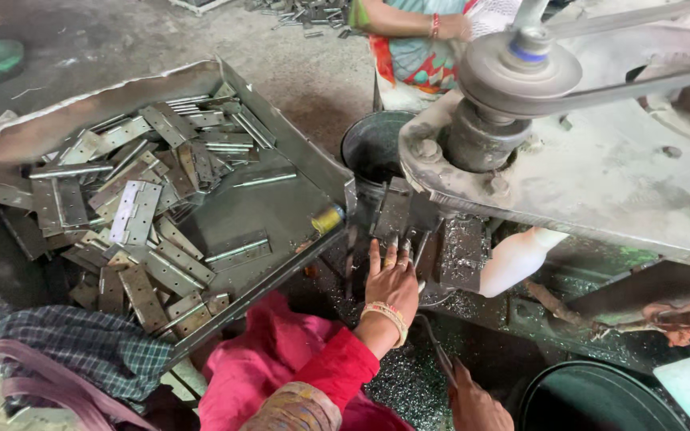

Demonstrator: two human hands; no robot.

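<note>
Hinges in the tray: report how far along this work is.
Done: cannot tell; no finished pile is clearly visible. In hand: the left hand reaches under the machine, fingers at its dark block; the right hand grips a lever handle. Left: many hinges still fill the metal tray.

The left hand [393, 275] is reaching flat toward the dark metal part at the machine [600, 175] base, fingers extended toward 12 o'clock. The right hand [473, 403] is gripping a thin rod [439, 351] at 5 o'clock of the left hand. A tray [281, 199] of hinges [133, 211] is lying at 9 o'clock. A white bottle [517, 257] is resting at 3 o'clock. Another person [421, 40] is sitting at 12 o'clock.
</note>
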